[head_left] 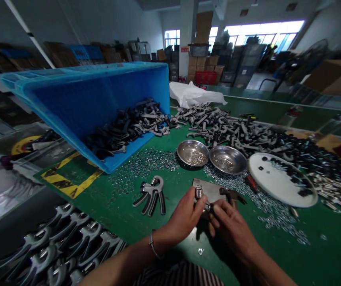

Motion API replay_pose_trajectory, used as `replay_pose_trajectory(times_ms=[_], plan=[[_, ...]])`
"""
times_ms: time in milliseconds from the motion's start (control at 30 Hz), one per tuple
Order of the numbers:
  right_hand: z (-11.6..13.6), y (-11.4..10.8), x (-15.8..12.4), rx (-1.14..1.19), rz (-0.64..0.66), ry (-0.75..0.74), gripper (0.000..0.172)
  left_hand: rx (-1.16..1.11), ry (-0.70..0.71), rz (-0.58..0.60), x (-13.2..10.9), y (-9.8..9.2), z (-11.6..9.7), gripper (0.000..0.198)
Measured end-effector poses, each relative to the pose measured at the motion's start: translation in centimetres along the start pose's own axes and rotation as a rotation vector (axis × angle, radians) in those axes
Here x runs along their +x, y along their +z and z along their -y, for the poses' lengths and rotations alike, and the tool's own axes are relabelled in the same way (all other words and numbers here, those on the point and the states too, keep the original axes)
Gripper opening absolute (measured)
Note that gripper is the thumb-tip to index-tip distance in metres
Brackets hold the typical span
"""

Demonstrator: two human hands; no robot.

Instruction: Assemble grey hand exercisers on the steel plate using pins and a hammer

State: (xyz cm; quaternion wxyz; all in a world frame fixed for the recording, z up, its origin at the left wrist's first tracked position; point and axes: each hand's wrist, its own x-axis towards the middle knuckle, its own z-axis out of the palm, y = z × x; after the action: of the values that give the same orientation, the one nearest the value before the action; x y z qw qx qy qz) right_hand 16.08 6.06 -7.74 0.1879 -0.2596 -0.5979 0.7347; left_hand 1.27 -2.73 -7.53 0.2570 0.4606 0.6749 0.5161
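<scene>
My left hand [185, 212] is closed on a metal coil spring [199, 192], which stands up between thumb and fingers. Beside it a shiny cylindrical piece with a dark end [208, 207] lies between both hands. My right hand [231, 222] pinches at that dark end; its fingers hide what exactly they grip. Behind the hands lie a flat metal plate [207, 190] and a hammer [232, 195]. To the left, an assembled hand grip strengthener [152, 194] with a spring rests on the green table [170, 262]. A single small nut [200, 251] lies near my body.
A tipped blue crate [99, 89] spills grey handles at the left. Two steel bowls [193, 147] hold small parts; a white oval tray [273, 188] carries black knobs. Loose washers [149, 161], piled handles [232, 127] and metal sleeves [337, 190] surround them. Finished strengtheners [83, 238] fill the lower left.
</scene>
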Motion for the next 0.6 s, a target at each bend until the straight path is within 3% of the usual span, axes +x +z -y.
replay_pose_trajectory(times_ms=[67, 200, 267, 333, 400, 533, 600], plan=[[-0.2, 0.7, 0.2, 0.184, 0.069, 0.153, 0.032, 0.077, 0.025, 0.001, 0.1, -0.3, 0.5, 0.021], [-0.9, 1.4, -0.2, 0.28, 0.12, 0.209, 0.031, 0.094, 0.08, 0.075, 0.1, -1.1, 1.3, 0.023], [-1.4, 1.5, -0.7, 0.421, 0.233, 0.347, 0.035, 0.064, 0.108, 0.135, 0.0, -1.6, 1.6, 0.023], [-1.8, 1.5, -0.9, 0.401, 0.339, 0.431, 0.045, 0.026, 0.081, 0.168, 0.0, -1.8, 1.8, 0.024], [-2.0, 1.1, -0.8, 0.141, 0.308, 0.345, 0.047, -0.016, 0.028, 0.165, 0.0, -1.6, 2.0, 0.024], [-2.0, -0.1, 0.2, -0.515, 0.032, -0.05, 0.035, -0.08, -0.015, 0.101, -0.1, -0.8, 2.0, 0.022], [-1.9, 0.0, 0.4, -0.595, -0.019, -0.145, 0.037, -0.073, -0.018, 0.075, -0.2, -0.6, 1.9, 0.02]])
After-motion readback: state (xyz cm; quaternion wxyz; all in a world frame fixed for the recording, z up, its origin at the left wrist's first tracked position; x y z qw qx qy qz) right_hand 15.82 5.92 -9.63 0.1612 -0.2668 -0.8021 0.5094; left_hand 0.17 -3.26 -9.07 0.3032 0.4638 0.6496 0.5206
